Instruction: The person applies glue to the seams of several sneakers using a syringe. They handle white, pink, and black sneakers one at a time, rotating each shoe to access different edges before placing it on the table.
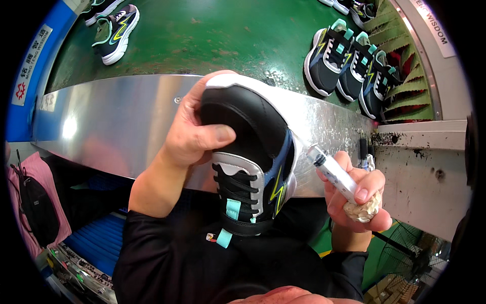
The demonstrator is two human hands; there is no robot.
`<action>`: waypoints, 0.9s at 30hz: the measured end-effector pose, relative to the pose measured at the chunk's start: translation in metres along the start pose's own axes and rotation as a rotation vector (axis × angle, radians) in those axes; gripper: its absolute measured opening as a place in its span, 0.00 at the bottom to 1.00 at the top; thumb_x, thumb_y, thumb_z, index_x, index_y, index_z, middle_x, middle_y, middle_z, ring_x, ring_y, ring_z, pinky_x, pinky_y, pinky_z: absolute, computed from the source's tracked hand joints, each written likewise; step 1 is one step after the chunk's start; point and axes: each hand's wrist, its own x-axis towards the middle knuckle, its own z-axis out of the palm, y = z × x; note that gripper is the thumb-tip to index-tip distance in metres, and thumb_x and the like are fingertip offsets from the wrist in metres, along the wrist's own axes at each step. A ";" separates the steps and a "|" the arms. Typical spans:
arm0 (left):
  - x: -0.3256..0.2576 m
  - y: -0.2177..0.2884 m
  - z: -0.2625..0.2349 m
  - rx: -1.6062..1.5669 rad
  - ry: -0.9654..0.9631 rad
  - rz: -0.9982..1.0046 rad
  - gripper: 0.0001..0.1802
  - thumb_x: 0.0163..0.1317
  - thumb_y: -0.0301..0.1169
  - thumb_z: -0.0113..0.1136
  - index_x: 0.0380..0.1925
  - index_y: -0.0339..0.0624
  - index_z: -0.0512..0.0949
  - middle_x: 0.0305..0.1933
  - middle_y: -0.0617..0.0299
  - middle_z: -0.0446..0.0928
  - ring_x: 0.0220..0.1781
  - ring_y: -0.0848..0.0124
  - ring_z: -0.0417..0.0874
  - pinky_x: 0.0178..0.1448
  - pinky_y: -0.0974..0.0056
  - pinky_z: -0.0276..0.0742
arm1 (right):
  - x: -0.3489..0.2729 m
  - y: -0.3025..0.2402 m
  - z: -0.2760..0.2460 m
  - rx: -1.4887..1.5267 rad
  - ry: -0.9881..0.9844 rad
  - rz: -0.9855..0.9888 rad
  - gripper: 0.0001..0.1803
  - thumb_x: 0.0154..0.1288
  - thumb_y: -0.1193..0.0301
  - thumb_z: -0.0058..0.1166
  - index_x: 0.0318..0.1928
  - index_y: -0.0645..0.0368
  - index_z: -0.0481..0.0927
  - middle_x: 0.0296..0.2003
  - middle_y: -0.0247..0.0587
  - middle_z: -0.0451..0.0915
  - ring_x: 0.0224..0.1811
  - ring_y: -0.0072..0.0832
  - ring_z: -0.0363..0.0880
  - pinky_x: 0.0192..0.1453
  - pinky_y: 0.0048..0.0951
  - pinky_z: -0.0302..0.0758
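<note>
My left hand grips the toe of a black sneaker with a white sole, grey eyelet panel, yellow zigzag mark and teal tabs; it is held toe-up in front of a metal ledge. My right hand holds a clear plastic syringe and a crumpled, pale wad of rag. The syringe tip points at the shoe's right side near the sole edge, close to it or touching; I cannot tell which.
A shiny metal ledge borders a green conveyor belt. Three matching sneakers stand at the belt's right, others at the far left. A green brush-like strip lines the right edge. A fan stands lower right.
</note>
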 end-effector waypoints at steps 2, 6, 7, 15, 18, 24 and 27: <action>0.002 -0.002 -0.003 -0.004 0.004 0.008 0.39 0.42 0.20 0.66 0.59 0.38 0.65 0.50 0.55 0.76 0.52 0.65 0.79 0.58 0.60 0.73 | -0.004 0.003 -0.001 0.014 0.013 0.009 0.25 0.57 0.38 0.52 0.40 0.44 0.72 0.29 0.31 0.78 0.39 0.31 0.62 0.48 0.36 0.59; 0.004 -0.005 -0.003 -0.001 0.034 -0.009 0.36 0.43 0.23 0.66 0.57 0.37 0.67 0.49 0.53 0.77 0.50 0.62 0.80 0.57 0.58 0.75 | -0.007 0.010 -0.005 0.037 0.011 0.004 0.26 0.55 0.38 0.54 0.40 0.46 0.73 0.28 0.32 0.77 0.38 0.32 0.62 0.46 0.35 0.59; 0.004 -0.005 -0.004 0.000 0.033 -0.020 0.35 0.44 0.24 0.66 0.57 0.37 0.68 0.49 0.53 0.77 0.50 0.62 0.80 0.57 0.58 0.75 | -0.008 0.012 -0.004 0.039 0.029 0.005 0.26 0.55 0.38 0.54 0.40 0.46 0.73 0.27 0.32 0.77 0.38 0.32 0.62 0.46 0.34 0.59; 0.007 -0.005 0.001 -0.003 0.083 -0.002 0.28 0.47 0.30 0.63 0.51 0.32 0.71 0.44 0.49 0.79 0.44 0.60 0.83 0.51 0.59 0.80 | -0.015 0.020 -0.003 0.034 0.113 0.038 0.26 0.55 0.39 0.55 0.39 0.46 0.75 0.22 0.34 0.79 0.34 0.27 0.63 0.44 0.31 0.60; 0.010 -0.003 0.005 0.029 0.082 -0.015 0.29 0.47 0.33 0.62 0.51 0.32 0.71 0.45 0.48 0.79 0.44 0.59 0.83 0.51 0.58 0.80 | -0.022 0.031 -0.007 0.136 0.117 -0.076 0.31 0.50 0.44 0.62 0.40 0.60 0.81 0.26 0.39 0.79 0.35 0.27 0.66 0.39 0.30 0.64; 0.015 -0.007 0.002 -0.019 0.106 -0.012 0.29 0.48 0.35 0.61 0.51 0.31 0.71 0.46 0.46 0.79 0.44 0.59 0.83 0.51 0.58 0.81 | -0.035 0.034 -0.011 0.014 0.128 0.042 0.26 0.54 0.38 0.55 0.36 0.48 0.77 0.22 0.34 0.79 0.33 0.26 0.61 0.40 0.30 0.59; 0.014 -0.006 -0.010 -0.011 0.059 -0.034 0.27 0.53 0.35 0.59 0.52 0.31 0.70 0.46 0.47 0.79 0.44 0.59 0.83 0.50 0.58 0.81 | -0.039 0.045 -0.015 0.142 0.091 -0.063 0.31 0.50 0.45 0.63 0.40 0.61 0.80 0.27 0.35 0.80 0.33 0.26 0.62 0.38 0.27 0.60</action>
